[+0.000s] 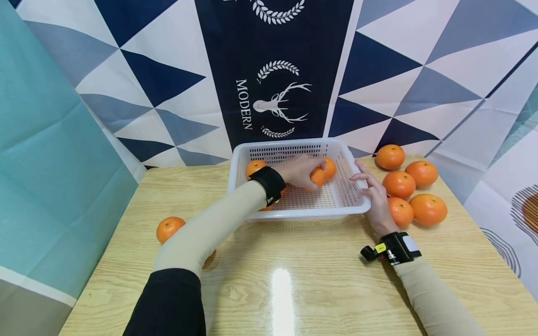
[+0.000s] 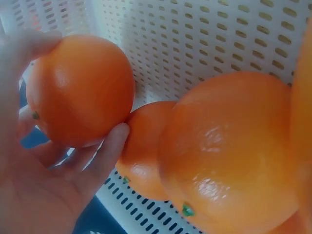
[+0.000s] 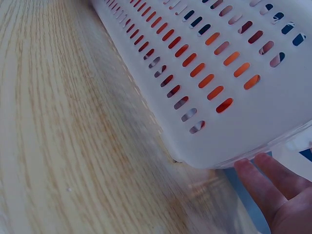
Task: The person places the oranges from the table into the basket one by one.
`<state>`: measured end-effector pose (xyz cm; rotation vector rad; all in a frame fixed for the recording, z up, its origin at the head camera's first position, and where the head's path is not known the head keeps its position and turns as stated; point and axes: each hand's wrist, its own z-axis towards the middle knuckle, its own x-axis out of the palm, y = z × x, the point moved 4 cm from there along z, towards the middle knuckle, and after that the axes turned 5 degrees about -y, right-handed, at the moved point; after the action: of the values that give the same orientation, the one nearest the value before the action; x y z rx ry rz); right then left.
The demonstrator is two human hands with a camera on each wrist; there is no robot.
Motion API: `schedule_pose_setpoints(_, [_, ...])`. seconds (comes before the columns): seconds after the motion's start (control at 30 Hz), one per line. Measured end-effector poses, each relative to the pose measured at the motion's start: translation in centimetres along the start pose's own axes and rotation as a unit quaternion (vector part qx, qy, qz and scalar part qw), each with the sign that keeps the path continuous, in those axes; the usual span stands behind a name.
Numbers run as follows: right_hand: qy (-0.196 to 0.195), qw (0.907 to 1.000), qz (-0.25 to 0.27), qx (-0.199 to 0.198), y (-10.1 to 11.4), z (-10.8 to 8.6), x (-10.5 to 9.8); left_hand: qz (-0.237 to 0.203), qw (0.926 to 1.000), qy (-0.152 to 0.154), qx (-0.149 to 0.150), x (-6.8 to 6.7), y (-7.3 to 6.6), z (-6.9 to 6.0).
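Inside a white perforated plastic basket point(image 1: 294, 213), my left hand point(image 1: 299, 171) grips an orange point(image 2: 80, 90) between thumb and fingers. More orange skin shows past the fingertips in the head view; I cannot tell whether it is a second fruit. In the left wrist view, one fingertip lies close against a lower orange point(image 2: 144, 146), with a larger one point(image 2: 229, 151) beside it. Another orange point(image 1: 255, 167) sits in the basket's back left corner, and my left wrist partly hides others. My right hand point(image 1: 376, 200) holds the basket's right end, its fingers at the rim and outer wall point(image 3: 195, 92).
Several oranges point(image 1: 428, 209) stand grouped on the wooden table point(image 1: 328, 280), right of the basket and close to my right hand. At the left lies an orange point(image 1: 169, 228), and my left forearm mostly covers another. A patterned cloth point(image 1: 168, 84) hangs behind the basket.
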<state>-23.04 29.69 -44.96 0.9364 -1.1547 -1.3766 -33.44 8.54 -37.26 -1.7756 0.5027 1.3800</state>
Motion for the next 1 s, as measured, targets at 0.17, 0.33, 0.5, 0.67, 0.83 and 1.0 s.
schedule_pose_setpoints(0.17, [0.001,1.0,-0.008,0.0,0.0,0.0,-0.1,0.025,0.9994,0.007,-0.022,0.6,0.3,-0.1])
schedule_pose_setpoints(0.33, [0.002,0.9998,-0.018,-0.002,-0.1,0.0,-0.3,0.047,0.9987,0.01,-0.017,1.2,0.4,-0.2])
schedule_pose_setpoints(0.5, [0.001,0.9999,-0.011,-0.001,0.0,0.0,-0.1,0.056,0.9981,0.01,-0.022,3.7,3.2,2.2])
schedule_pose_setpoints(0.67, [-0.002,0.9999,0.013,0.002,0.1,0.1,0.0,0.043,0.9985,0.016,-0.031,4.0,3.6,2.6])
schedule_pose_setpoints(0.83, [-0.006,0.9999,0.015,0.004,0.1,0.1,0.0,0.034,0.9984,0.019,-0.042,3.1,2.7,1.6])
schedule_pose_setpoints(1.0, [-0.002,0.9999,0.01,0.004,0.0,0.0,0.0,0.041,0.9973,0.02,-0.058,3.7,3.2,2.1])
